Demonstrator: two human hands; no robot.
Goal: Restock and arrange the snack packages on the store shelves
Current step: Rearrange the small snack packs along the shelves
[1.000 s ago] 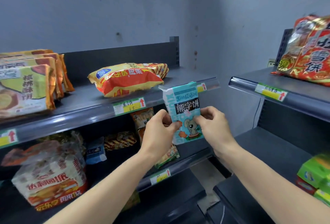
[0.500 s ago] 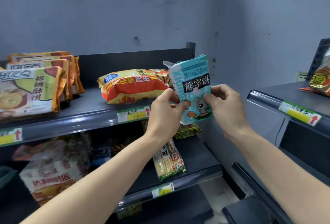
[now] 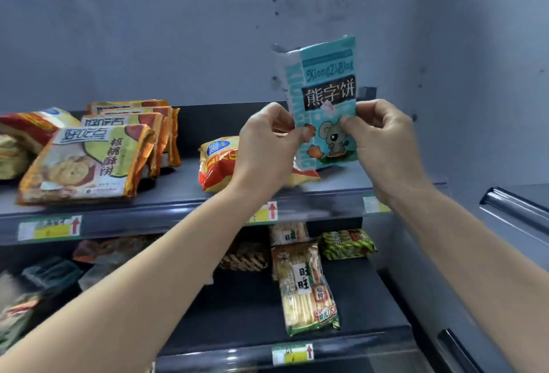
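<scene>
A teal biscuit pack (image 3: 325, 81) with a cartoon mouse stands upright above the right end of the top shelf (image 3: 178, 191). My left hand (image 3: 264, 146) pinches its lower left edge. My right hand (image 3: 383, 140) pinches its lower right edge. An orange and red snack bag (image 3: 218, 161) lies on the shelf just behind my left hand, partly hidden by it.
Several orange biscuit packs (image 3: 89, 158) lean in a row at the shelf's left. The lower shelf (image 3: 371, 283) holds a rice cracker pack (image 3: 306, 286), a green bag (image 3: 346, 243) and other bags. A second dark shelf unit (image 3: 517, 212) stands at the right.
Both hands have lifted the teal pack from below the top shelf's edge up over the shelf's right end. The view has swung left and up.
</scene>
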